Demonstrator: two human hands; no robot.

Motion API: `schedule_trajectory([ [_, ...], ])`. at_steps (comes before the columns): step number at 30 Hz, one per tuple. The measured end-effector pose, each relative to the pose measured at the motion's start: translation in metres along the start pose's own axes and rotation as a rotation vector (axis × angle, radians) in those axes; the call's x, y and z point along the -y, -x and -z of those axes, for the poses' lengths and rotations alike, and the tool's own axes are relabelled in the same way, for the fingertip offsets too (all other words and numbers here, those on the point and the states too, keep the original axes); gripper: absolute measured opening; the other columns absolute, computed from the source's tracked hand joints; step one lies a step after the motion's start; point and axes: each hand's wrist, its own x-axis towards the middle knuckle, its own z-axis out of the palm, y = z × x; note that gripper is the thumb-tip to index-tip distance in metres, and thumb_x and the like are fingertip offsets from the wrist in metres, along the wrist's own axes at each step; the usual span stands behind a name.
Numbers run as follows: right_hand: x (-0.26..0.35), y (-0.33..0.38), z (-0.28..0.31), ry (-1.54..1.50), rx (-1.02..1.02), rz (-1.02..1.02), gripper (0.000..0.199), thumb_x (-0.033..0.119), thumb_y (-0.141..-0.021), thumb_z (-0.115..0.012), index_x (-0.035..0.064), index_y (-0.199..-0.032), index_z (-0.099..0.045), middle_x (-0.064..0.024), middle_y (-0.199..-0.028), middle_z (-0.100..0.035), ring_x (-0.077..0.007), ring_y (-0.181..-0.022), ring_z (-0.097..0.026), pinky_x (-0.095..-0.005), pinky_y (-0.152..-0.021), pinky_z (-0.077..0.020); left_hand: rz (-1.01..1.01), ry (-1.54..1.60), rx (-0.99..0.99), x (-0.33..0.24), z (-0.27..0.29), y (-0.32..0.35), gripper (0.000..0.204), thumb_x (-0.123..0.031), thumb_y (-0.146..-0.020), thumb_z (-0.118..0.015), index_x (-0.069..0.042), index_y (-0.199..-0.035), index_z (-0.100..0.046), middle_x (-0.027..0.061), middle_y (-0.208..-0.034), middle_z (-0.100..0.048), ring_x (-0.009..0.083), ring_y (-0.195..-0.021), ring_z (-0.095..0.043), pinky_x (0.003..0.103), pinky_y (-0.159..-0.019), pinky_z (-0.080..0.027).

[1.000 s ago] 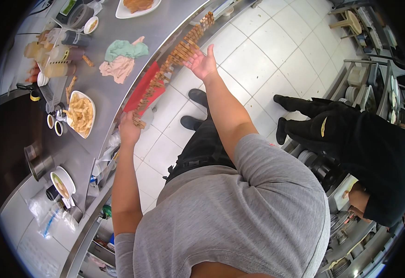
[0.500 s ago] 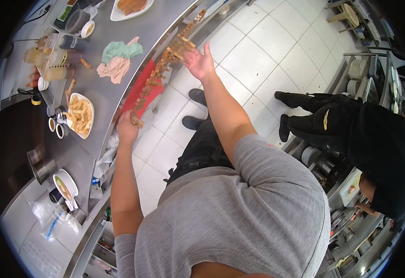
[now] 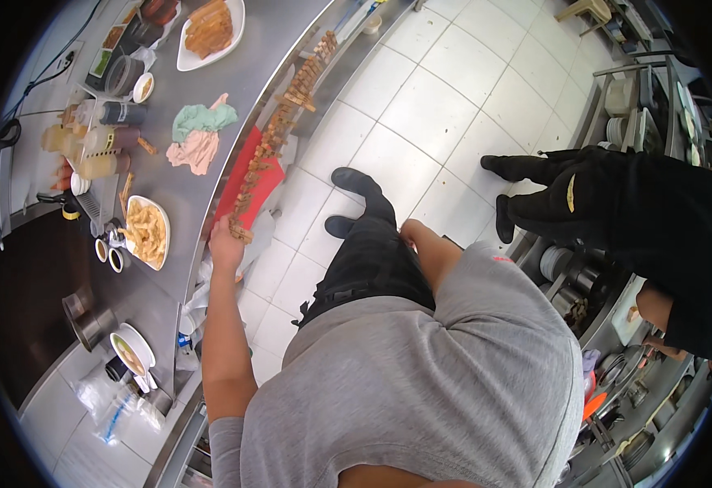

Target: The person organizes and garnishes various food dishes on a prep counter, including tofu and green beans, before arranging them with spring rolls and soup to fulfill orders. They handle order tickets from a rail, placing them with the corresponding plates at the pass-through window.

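Note:
A long row of small wooden clips (image 3: 268, 138), like clothespins, runs along the front edge of the steel counter (image 3: 268, 45). My left hand (image 3: 226, 242) is at the near end of this row, with its fingers curled closed against the edge. What they grip is hidden. Behind the clips a red sheet (image 3: 266, 183) hangs below the counter's edge. Down beside my right thigh is my right hand (image 3: 409, 231), largely covered by my leg and forearm, so its fingers cannot be made out.
On the counter are a bowl of fries (image 3: 146, 232), a plate of fried food (image 3: 209, 34), crumpled green and pink cloths (image 3: 201, 130) and several sauce bottles (image 3: 100, 140). A white soup bowl (image 3: 135, 348) stands nearer. Another person (image 3: 633, 220) in black works at shelving on the right.
My right hand has left the row of clips and dropped to my right thigh. My left hand stays at the row's near end. The view has shifted slightly.

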Motion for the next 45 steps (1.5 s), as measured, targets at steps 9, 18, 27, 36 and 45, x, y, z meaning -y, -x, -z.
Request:
schedule_trajectory([
  [9, -0.001, -0.002, 0.082, 0.135, -0.428, 0.118, 0.017, 0.014, -0.078, -0.062, 0.0032, -0.090, -0.067, -0.0115, -0.077, -0.067, -0.0254, -0.063, -0.064, -0.0393, -0.061, -0.0507, -0.078, 0.005, -0.029, -0.003, 0.006, -0.016, 0.047, -0.015, -0.071, -0.069, -0.008, -0.114, -0.052, 0.0144, -0.112, -0.057, 0.0332, -0.105, -0.053, 0.045, -0.087, -0.041],
  [18, 0.157, 0.116, 0.224, -1.580, -0.372, 0.657, 0.039, 0.025, -0.084, -0.059, 0.0046, -0.116, -0.052, -0.0096, -0.098, -0.059, -0.0212, -0.089, -0.056, -0.0368, -0.076, -0.0476, -0.010, -0.019, 0.002, 0.000, 0.005, -0.013, 0.049, -0.017, -0.072, -0.068, -0.010, -0.117, -0.050, 0.0158, -0.114, -0.056, 0.0342, -0.107, -0.053, 0.047, -0.089, -0.039],
  [27, 0.189, 0.099, 0.347, -2.158, -0.366, 0.691, 0.076, 0.061, -0.087, -0.042, 0.0093, -0.141, -0.027, -0.0190, -0.146, -0.027, -0.0323, -0.136, -0.022, -0.0506, -0.105, -0.0196, 0.138, -0.091, 0.061, -0.015, 0.004, -0.036, 0.049, -0.012, -0.075, -0.059, -0.009, -0.122, -0.046, 0.0208, -0.120, -0.051, 0.0376, -0.117, -0.045, 0.051, -0.100, -0.030],
  [36, 0.127, 0.096, 0.367, -1.597, -0.396, 0.559, 0.048, 0.031, -0.089, -0.052, 0.0062, -0.130, -0.044, -0.0139, -0.118, -0.055, -0.0263, -0.109, -0.051, -0.0422, -0.089, -0.0422, 0.228, -0.096, -0.212, -0.084, -0.050, -0.043, 0.076, -0.021, -0.075, -0.063, 0.000, -0.139, -0.027, 0.0195, -0.144, -0.024, 0.0380, -0.135, -0.017, 0.055, -0.108, -0.014],
  [45, -0.005, 0.099, 0.261, -0.620, -0.090, -0.024, 0.019, 0.022, -0.080, -0.063, 0.0076, -0.093, -0.061, -0.0020, -0.071, -0.057, -0.0130, -0.059, -0.052, -0.0280, -0.052, -0.0423, 0.232, 0.294, 0.671, -0.095, -0.105, 0.034, 0.056, -0.019, -0.074, -0.058, -0.003, -0.127, -0.048, 0.0201, -0.124, -0.052, 0.0336, -0.116, -0.049, 0.040, -0.098, -0.039],
])
